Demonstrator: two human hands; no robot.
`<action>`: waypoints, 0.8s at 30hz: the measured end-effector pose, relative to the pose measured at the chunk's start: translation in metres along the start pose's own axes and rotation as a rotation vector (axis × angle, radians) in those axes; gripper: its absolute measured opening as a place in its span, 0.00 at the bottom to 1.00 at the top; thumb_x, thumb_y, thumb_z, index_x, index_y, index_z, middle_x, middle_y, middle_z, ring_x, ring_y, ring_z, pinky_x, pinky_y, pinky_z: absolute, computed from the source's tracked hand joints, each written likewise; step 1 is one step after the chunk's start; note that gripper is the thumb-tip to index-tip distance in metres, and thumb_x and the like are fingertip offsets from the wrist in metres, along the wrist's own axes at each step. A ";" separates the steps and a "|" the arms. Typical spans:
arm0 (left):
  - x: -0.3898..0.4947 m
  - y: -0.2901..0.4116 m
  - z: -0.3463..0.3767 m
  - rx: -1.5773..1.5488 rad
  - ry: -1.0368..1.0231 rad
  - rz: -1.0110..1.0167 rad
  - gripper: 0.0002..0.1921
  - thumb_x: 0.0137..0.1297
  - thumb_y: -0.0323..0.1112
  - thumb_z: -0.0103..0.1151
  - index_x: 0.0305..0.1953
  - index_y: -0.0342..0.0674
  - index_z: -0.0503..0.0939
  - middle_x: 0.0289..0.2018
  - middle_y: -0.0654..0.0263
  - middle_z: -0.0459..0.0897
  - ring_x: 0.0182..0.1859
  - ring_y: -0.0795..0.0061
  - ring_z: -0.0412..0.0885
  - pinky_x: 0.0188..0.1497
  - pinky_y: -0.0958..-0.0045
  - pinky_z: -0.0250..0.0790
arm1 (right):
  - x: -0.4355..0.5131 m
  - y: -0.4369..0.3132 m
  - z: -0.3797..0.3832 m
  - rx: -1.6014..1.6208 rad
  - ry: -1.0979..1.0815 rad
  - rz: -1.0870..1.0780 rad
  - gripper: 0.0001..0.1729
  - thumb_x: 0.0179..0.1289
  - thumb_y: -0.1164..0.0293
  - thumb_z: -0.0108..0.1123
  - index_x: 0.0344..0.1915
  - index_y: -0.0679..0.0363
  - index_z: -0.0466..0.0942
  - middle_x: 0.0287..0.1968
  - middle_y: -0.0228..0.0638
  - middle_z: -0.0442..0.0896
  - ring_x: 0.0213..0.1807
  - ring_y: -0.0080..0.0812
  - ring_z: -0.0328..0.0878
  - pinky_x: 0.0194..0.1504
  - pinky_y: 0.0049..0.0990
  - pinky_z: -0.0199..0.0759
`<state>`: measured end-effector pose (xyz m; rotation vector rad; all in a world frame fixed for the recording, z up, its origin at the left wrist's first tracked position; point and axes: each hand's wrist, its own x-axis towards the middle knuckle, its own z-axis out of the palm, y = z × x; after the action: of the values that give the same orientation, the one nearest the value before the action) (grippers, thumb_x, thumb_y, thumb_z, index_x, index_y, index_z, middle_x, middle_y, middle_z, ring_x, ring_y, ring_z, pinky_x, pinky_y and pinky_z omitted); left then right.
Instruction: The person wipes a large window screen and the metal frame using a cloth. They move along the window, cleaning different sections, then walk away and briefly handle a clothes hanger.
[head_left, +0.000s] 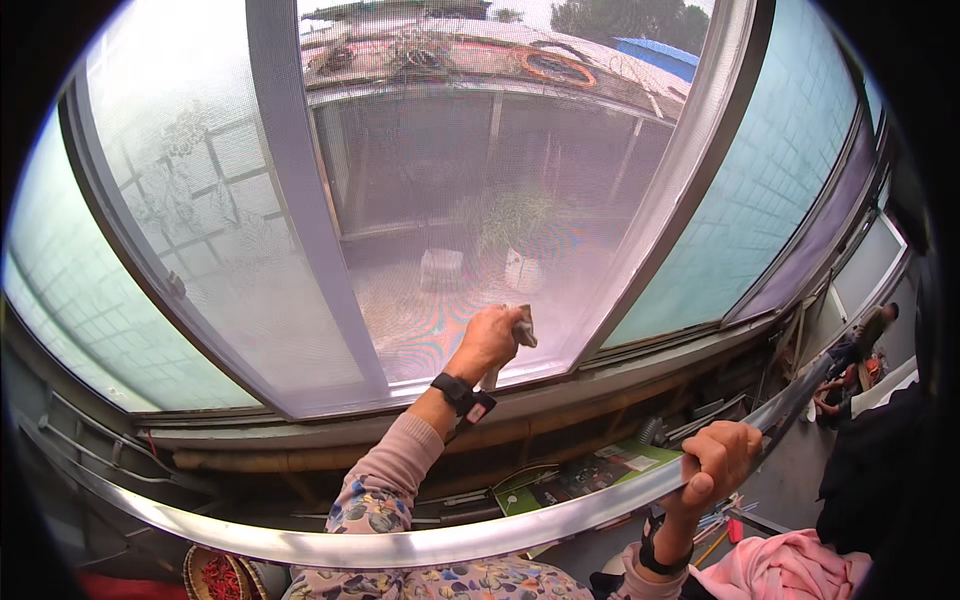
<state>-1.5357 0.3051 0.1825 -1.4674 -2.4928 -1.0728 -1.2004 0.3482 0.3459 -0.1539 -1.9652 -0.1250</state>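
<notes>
My left hand is closed on a crumpled pale cloth and is held in front of the lower part of a window's insect screen. A black band with a small device sits on that wrist. My right hand grips a shiny metal rail that curves across the view in front of my body. Whether the cloth touches the screen, I cannot tell. The pale window frame stands to the right of the screen. Through the mesh show a white pot with a plant and a pale block.
Frosted panes flank the screen. Below the sill lie a green printed board and long poles. A basket of red peppers is at the lower left, a pink cloth at the lower right. Other people are at the far right.
</notes>
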 end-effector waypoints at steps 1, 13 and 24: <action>-0.021 -0.010 0.028 -0.036 -0.068 -0.011 0.13 0.57 0.27 0.58 0.44 0.46 0.86 0.37 0.50 0.85 0.45 0.48 0.84 0.47 0.54 0.76 | 0.000 0.001 0.000 0.007 0.003 -0.012 0.30 0.79 0.49 0.29 0.27 0.53 0.71 0.25 0.30 0.70 0.28 0.35 0.70 0.42 0.38 0.59; -0.060 0.054 -0.187 -0.578 1.391 0.081 0.24 0.72 0.24 0.60 0.67 0.37 0.68 0.64 0.58 0.74 0.61 0.68 0.76 0.64 0.66 0.71 | 0.000 0.004 0.001 0.008 0.027 -0.029 0.31 0.79 0.49 0.30 0.26 0.53 0.72 0.24 0.30 0.71 0.26 0.35 0.69 0.39 0.36 0.59; -0.007 -0.015 -0.061 0.027 0.181 -0.030 0.15 0.56 0.23 0.57 0.45 0.43 0.83 0.37 0.51 0.85 0.43 0.44 0.82 0.46 0.49 0.74 | 0.001 0.002 0.001 -0.006 0.011 -0.031 0.30 0.80 0.49 0.29 0.28 0.52 0.72 0.25 0.29 0.72 0.27 0.34 0.71 0.41 0.37 0.61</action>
<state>-1.5605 0.2597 0.2179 -1.2679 -2.4016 -1.1180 -1.2009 0.3506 0.3465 -0.1268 -1.9566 -0.1517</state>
